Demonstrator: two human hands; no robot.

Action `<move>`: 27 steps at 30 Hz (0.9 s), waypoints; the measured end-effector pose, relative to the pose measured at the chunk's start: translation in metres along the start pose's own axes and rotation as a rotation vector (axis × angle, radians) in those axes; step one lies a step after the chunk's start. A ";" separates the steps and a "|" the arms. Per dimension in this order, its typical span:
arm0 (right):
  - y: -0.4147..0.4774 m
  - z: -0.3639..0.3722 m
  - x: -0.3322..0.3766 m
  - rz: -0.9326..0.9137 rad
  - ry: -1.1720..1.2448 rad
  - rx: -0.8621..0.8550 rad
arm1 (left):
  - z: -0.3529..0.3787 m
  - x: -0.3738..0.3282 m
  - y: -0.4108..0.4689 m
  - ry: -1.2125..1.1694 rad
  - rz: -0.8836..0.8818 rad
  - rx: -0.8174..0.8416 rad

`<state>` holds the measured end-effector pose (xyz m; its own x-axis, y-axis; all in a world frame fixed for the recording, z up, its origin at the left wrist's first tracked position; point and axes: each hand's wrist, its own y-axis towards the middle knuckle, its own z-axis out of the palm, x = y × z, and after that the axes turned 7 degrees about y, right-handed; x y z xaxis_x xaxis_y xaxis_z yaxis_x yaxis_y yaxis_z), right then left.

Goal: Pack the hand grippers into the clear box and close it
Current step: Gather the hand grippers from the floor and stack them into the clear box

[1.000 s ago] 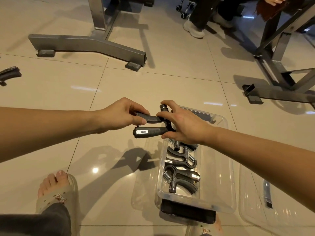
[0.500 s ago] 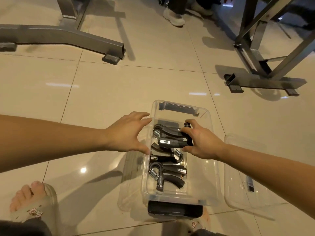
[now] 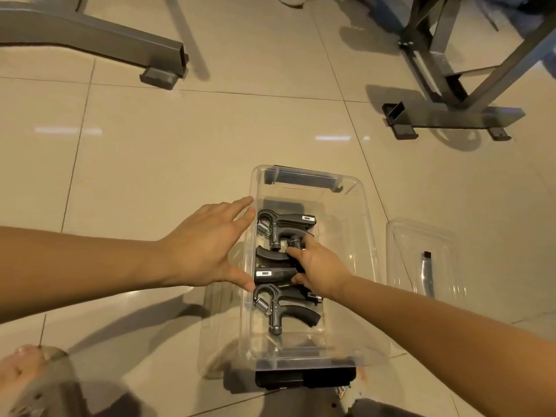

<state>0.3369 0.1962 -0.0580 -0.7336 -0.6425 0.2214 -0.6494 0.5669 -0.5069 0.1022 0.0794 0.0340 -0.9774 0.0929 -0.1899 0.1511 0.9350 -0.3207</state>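
A foot in a sandal [image 3: 33, 377] is seen nearest, at 7 o'clock of the view, on the tiled floor [image 3: 180, 139]. The clear box [image 3: 346, 230] is set on the floor at the centre, its long side running from 6 to 12 o'clock, uncovered, with a black latch [image 3: 305, 377] at its near end. Three hand grippers are laid in a row along its left half. The near hand gripper [image 3: 285, 310] lies untouched, its spring turned to 9 o'clock. Just beyond it, the middle hand gripper [image 3: 270, 261] is gripped by the right hand [image 3: 320, 267], which is reached down into the box with fingers and thumb curled round the handles. The left hand [image 3: 204, 245] is held outside the box at 9 o'clock, fingers straight and spread, nothing grasped; forefinger and thumb tip are laid against the left wall. The far hand gripper [image 3: 291, 221] lies just beyond the right fingertips. The clear lid [image 3: 421, 245] is laid flat on the floor at 3 o'clock of the box, just beside it. Two grey metal frame feet are seen furthest off, the left frame foot [image 3: 162, 60] at 11 o'clock and the right frame foot [image 3: 451, 117] at 2 o'clock.
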 end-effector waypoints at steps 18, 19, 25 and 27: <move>0.011 0.026 -0.013 0.106 0.225 -0.049 | -0.002 -0.001 0.000 0.016 0.006 0.031; 0.011 0.026 -0.012 0.109 0.223 -0.045 | -0.002 -0.001 0.000 0.020 0.003 0.033; 0.002 0.001 0.012 0.128 0.100 -0.115 | -0.011 0.003 -0.002 0.076 -0.015 0.032; -0.004 -0.026 0.025 0.128 0.070 -0.232 | -0.020 0.014 -0.016 0.065 -0.060 0.011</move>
<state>0.3159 0.1910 -0.0287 -0.8196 -0.5250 0.2292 -0.5729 0.7494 -0.3320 0.0828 0.0723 0.0548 -0.9922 0.0596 -0.1092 0.0936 0.9358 -0.3398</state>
